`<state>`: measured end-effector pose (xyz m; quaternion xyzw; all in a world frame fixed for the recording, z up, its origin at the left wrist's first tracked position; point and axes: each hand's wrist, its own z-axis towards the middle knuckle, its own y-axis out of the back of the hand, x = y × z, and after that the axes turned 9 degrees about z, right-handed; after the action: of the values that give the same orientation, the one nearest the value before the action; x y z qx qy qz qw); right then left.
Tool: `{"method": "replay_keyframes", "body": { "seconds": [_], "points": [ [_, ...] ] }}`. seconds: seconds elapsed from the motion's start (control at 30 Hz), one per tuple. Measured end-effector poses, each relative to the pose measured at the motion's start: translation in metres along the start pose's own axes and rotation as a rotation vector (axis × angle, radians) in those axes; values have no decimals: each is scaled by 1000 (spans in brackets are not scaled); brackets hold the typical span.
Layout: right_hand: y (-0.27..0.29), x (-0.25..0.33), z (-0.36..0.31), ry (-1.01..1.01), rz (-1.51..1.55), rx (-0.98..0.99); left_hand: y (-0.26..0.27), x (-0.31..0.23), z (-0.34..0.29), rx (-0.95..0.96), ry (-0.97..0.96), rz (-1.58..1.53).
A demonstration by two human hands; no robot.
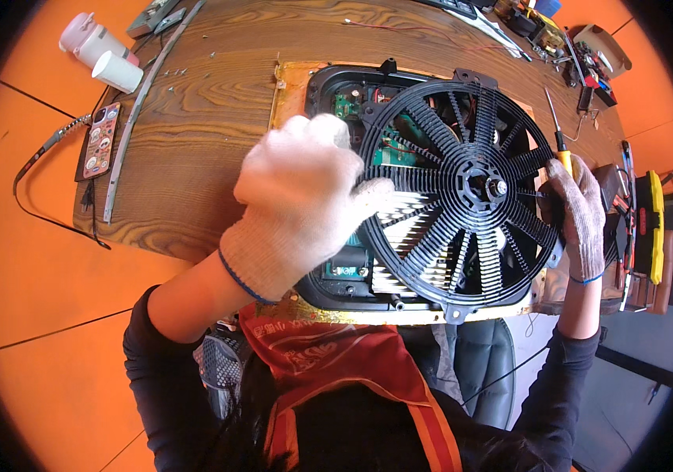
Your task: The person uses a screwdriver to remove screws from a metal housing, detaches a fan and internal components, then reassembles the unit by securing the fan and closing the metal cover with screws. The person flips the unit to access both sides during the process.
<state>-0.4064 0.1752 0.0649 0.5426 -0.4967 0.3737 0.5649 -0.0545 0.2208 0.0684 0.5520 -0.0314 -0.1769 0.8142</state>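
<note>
A round black fan with a ringed guard lies tilted over a black housing containing green circuit boards and pale metal fins. My left hand, in a whitish knit glove, is raised at the fan's left edge. Its thumb points across the rim, apart from the blurred fingers, with nothing visible between them; contact with the fan cannot be made out. My right hand, gloved too, is closed round a screwdriver with a yellow handle, its shaft pointing away. That hand rests against the fan's right rim.
The housing sits on a golden board at the near edge of a wooden table. At left are a phone, a white cup, a pink-lidded container and a long metal strip. Tools and an open box crowd the right.
</note>
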Motion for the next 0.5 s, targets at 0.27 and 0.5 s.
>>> {"method": "replay_keyframes", "body": {
  "seconds": [0.27,0.5],
  "points": [
    [-4,-1,-2,-56,4,57,36,61,-32,-186,262,-206],
    [20,-1,-18,48,-102,-206,27,71,-95,19,351,-255]
  ]
}}
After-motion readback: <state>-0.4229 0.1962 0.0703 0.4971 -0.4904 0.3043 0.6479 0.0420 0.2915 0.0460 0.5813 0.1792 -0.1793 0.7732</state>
